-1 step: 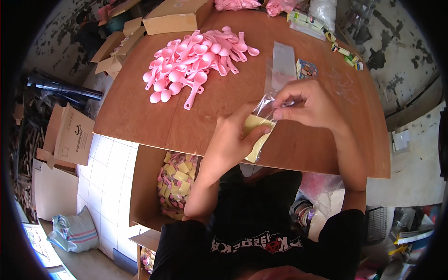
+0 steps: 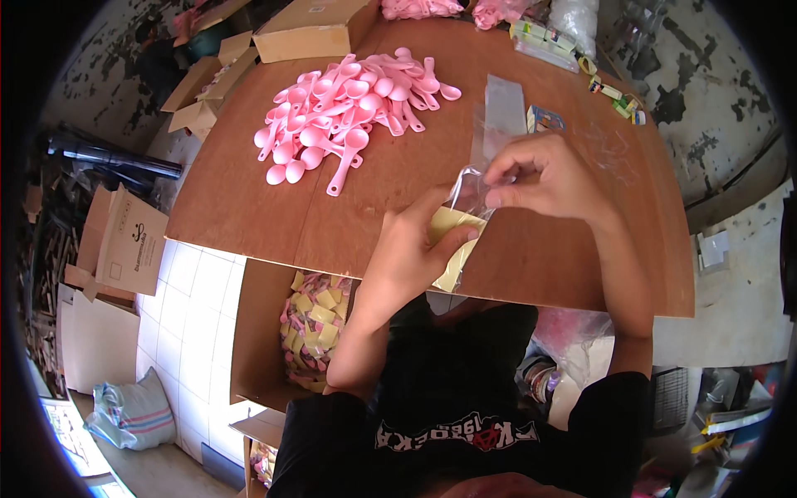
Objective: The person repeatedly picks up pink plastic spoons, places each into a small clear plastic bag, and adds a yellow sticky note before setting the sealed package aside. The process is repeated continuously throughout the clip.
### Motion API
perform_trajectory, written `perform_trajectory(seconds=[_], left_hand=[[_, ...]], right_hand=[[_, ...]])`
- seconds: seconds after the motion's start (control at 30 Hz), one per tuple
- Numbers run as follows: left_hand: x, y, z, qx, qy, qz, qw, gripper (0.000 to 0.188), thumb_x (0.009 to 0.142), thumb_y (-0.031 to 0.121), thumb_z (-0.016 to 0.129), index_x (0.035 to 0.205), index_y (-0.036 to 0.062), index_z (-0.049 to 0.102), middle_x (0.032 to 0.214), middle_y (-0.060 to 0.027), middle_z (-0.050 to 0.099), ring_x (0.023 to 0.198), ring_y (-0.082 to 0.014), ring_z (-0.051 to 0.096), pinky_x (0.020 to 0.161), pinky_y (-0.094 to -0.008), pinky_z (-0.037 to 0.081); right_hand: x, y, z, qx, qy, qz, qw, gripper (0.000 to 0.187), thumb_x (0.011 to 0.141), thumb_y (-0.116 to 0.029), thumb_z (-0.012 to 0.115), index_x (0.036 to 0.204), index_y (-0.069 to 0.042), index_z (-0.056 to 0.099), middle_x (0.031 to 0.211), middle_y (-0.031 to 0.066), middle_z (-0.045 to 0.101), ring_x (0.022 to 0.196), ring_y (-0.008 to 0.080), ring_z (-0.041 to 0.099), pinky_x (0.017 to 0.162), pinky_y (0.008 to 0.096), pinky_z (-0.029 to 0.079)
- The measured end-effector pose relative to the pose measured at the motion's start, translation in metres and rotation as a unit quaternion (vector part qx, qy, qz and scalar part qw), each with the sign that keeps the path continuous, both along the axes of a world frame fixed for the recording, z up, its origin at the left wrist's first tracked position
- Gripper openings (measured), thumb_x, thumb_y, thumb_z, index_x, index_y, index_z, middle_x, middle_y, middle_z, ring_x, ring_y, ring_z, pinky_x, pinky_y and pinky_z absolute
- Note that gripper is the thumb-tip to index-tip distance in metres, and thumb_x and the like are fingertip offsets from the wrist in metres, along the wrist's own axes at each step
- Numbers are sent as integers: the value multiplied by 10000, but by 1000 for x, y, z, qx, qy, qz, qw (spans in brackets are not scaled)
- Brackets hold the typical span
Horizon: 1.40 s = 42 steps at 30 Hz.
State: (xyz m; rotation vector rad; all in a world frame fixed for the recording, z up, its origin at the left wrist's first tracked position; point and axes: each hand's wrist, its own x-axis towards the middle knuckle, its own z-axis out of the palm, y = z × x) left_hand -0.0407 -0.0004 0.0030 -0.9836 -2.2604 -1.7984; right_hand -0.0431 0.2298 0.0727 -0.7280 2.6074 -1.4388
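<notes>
My left hand grips a clear plastic bag near the table's front edge, its thumb pressed over a pale yellow card inside the bag. At the bag's upper end, my right hand has thumb and fingertips closed on the clear film. Whether anything lies behind the card is hidden. Beyond my left hand is a loose heap of pink plastic scoops. Past my right hand lie a stack of flat clear bags and a small printed card stack.
A cardboard box stands at the table's far left, with pink bundles beside it. A strip of small labels trails along the far right. Below the front edge, an open carton holds many packed bags with yellow cards.
The plastic film at the bag's mouth has shifted, and the right hand has moved slightly up and left. The yellow card is tilted a little differently under my left thumb.
</notes>
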Motion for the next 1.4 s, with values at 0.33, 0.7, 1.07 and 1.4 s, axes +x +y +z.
perform_trajectory(seconds=[0.33, 0.7, 1.07, 1.4], left_hand=[[-5, -27, -10, -95, -141, 109, 979, 297, 848, 55, 779, 1110, -12, 656, 869, -100, 703, 820, -103, 664, 699, -279, 530], [-9, -31, -19, -36, -31, -75, 996, 345, 839, 53, 766, 1156, -4, 642, 881, -199, 692, 793, -354, 689, 703, -372, 520], [-4, -55, -21, 65, -81, -6, 995, 373, 852, 0, 763, 1203, -7, 637, 931, -86, 728, 827, -96, 673, 716, -256, 536], [-12, -71, -14, 246, -187, 86, 947, 371, 908, 5, 703, 1252, -37, 571, 979, -95, 711, 799, -122, 690, 684, -258, 566]], right_hand=[[44, -142, -19, -51, 406, 120, 904, 341, 775, -96, 760, 1099, -35, 676, 1098, 99, 642, 960, 246, 635, 850, 391, 513], [149, -274, -20, -194, 66, 435, 877, 98, 835, -159, 677, 865, -70, 706, 844, 89, 649, 815, 233, 654, 744, 357, 544], [143, -267, -53, -218, 120, 501, 829, 186, 809, -245, 688, 814, -66, 639, 839, 77, 613, 818, 269, 642, 708, 411, 492], [-156, -66, -14, 51, 269, -124, 954, 143, 915, -82, 659, 1017, 3, 712, 828, 62, 712, 731, 111, 628, 665, 289, 505]])
